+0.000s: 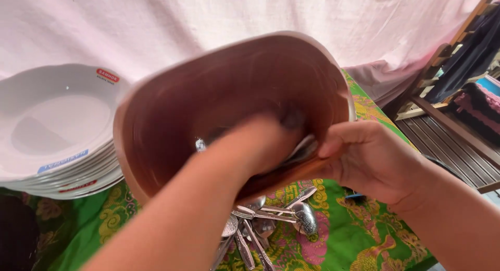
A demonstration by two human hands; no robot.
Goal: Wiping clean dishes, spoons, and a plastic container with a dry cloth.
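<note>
- Left hand (271, 146): reaches inside the brown oval wooden bowl (208, 89), closed on something pale; its kind cannot be told.
- Right hand (372, 159): pinches the bowl's lower right rim.
- Bowl: tilted, mouth facing the person, long axis left-right.
- Below hands: metal spoons (271, 221) on green patterned cloth (364, 240).
- Left, beyond: stacked white plates (52, 130), red oval and blue strip labels.
</note>
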